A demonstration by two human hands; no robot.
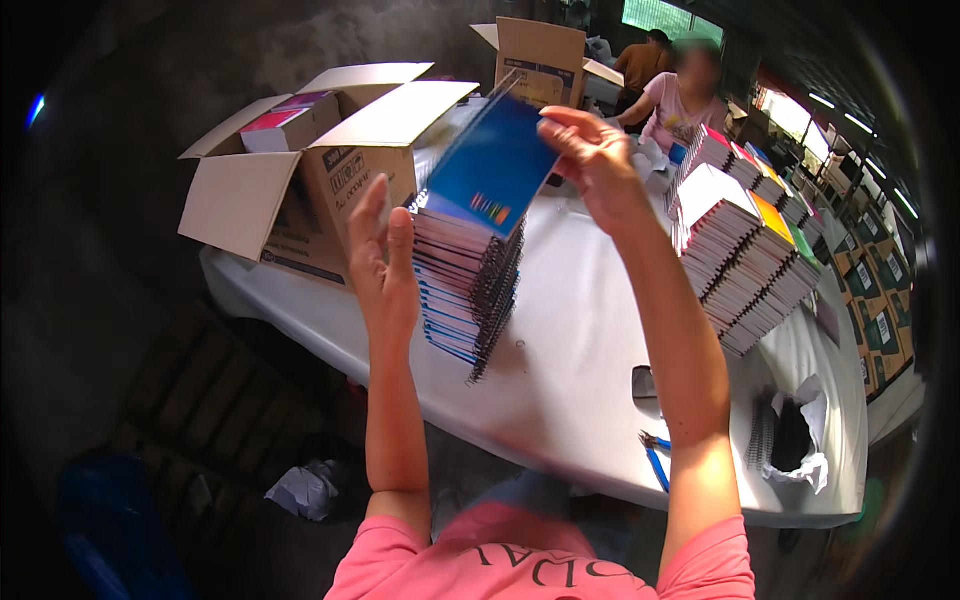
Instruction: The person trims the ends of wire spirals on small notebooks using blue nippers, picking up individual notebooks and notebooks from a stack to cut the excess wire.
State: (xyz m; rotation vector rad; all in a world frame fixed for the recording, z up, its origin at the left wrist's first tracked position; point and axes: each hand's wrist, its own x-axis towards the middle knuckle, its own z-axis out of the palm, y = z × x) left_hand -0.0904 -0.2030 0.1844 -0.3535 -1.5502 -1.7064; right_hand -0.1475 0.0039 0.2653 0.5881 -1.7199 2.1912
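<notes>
My right hand (592, 160) pinches the far right corner of a blue spiral notebook (495, 160), which is tilted over a tall stack. Motion blurs part of that notebook, so its thickness is hard to tell. Beneath it stands the stack of spiral notebooks (465, 280), with blue cover edges and black wire bindings facing several ways. My left hand (380, 250) is raised beside the stack's left side, fingers apart, holding nothing.
An open cardboard box (355, 190) holding pink-covered books stands at the left; another open box (540, 60) is farther back. Tall notebook stacks (740, 250) are at the right. Blue-handled pliers (655, 460) and black binding coils (790, 435) lie on the white-covered table (570, 400). Across sits another person (685, 105).
</notes>
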